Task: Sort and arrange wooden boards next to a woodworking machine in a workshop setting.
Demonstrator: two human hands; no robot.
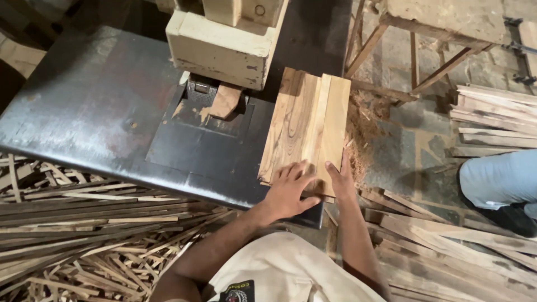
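Left hand (289, 191) pressed flat on the near end of the wooden boards (306, 126), fingers (295, 172) spread open, gripping nothing, boards stretching away ahead of the fingertips on the dark table (95, 100), right hand (342, 179) open against their near right edge.

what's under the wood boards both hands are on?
The boards lie flat on the dark metal machine table, near its right edge. Left hand and right hand press the near end. The table surface beneath them is covered, so anything there is hidden.
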